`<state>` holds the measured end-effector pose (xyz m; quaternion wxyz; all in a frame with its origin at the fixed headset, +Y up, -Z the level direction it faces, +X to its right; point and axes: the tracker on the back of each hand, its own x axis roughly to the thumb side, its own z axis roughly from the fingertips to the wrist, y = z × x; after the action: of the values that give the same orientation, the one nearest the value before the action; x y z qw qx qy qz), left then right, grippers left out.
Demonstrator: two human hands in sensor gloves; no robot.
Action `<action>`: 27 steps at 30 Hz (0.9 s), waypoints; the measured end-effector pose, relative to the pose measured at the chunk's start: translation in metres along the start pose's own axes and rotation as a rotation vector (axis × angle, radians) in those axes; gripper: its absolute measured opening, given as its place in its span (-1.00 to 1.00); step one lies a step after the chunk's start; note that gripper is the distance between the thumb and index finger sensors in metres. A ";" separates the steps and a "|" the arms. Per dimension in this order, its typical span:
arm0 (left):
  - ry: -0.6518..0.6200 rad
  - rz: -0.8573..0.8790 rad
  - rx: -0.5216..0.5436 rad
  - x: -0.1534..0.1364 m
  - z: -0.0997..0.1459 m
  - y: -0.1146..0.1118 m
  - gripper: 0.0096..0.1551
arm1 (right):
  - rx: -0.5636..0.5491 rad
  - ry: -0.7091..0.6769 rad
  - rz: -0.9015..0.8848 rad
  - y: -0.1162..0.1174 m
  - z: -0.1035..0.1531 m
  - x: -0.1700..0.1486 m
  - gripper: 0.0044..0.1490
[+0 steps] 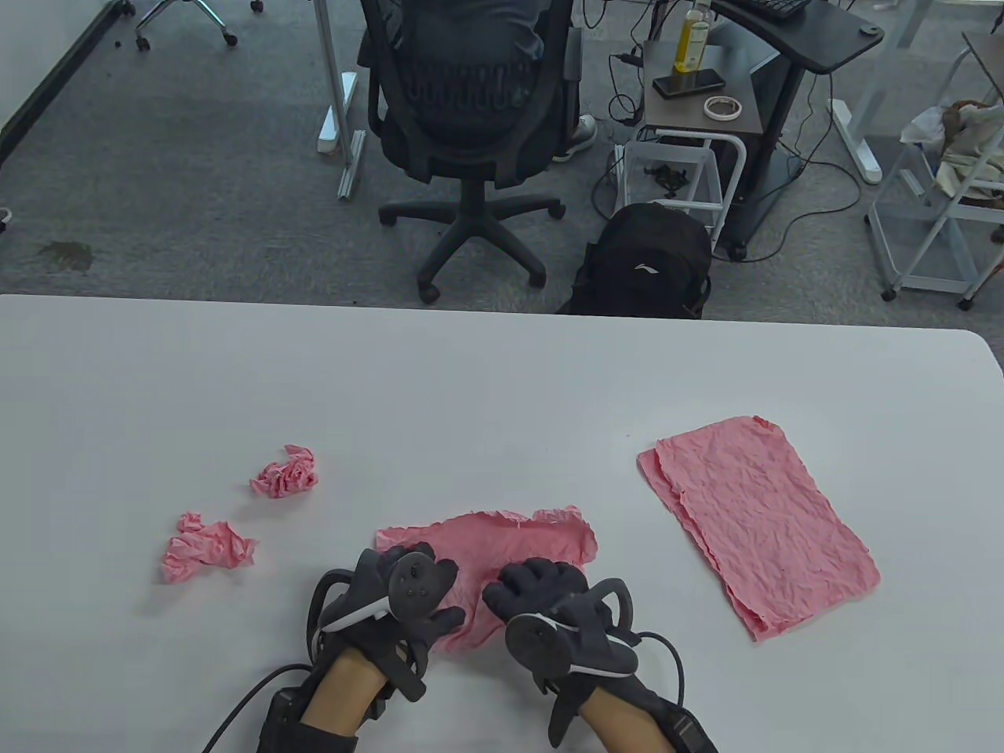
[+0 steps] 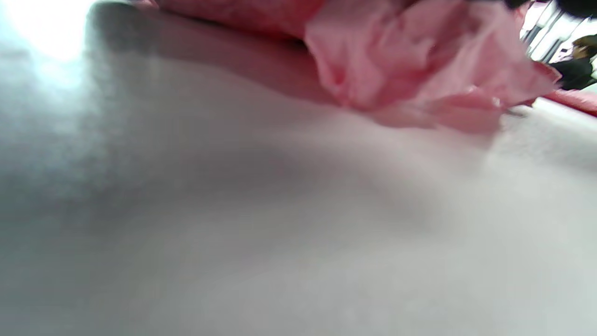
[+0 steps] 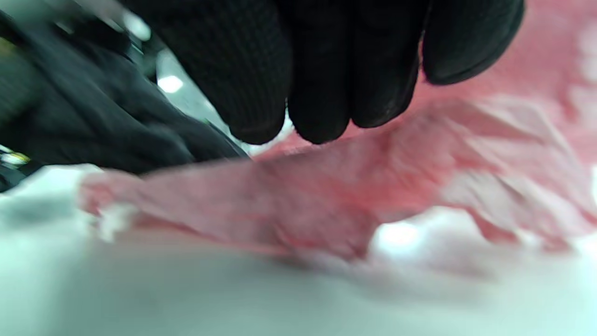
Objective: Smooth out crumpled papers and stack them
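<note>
Lying low in the centre of the table view, the half-opened pink sheet (image 1: 502, 553) runs its long axis left to right across the white surface (image 1: 486, 392), its upper edge ragged and curled, its lower part tapering to a point toward the bottom of the frame between the two hands. The left hand (image 1: 396, 600) rests on the sheet's left end, fingers reaching toward the upper right; whether they press flat or pinch the paper cannot be told, since the tracker covers them. In the left wrist view only a bunched, lifted fold of the sheet (image 2: 419, 60) shows at the upper right, blurred. The right hand (image 1: 561, 608) sits at the sheet's lower right, knuckles up, fingers (image 3: 322, 70) held close together and curled down toward the paper; the right wrist view shows their tips side by side just above a raised ridge of the sheet (image 3: 326, 200), but contact is too blurred to judge.

At the right of the frame, well apart, a stack of flattened sheets (image 1: 757, 522) lies with its long axis running from upper left to lower right, a lower sheet's edge peeking out along its left side. At the left lie two crumpled balls (image 1: 286, 472), one above and right of the other (image 1: 205, 547), apart from each other.
</note>
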<state>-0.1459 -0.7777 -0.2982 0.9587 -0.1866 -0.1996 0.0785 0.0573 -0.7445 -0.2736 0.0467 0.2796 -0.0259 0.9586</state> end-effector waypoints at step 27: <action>0.028 0.058 -0.212 -0.009 0.007 -0.009 0.17 | 0.453 0.435 -0.344 0.021 0.015 -0.088 -0.07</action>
<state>-0.1564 -0.7856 -0.2925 0.9336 -0.2938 -0.1879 0.0823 0.1370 -0.7736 -0.3085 0.1489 0.0727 0.2452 0.9552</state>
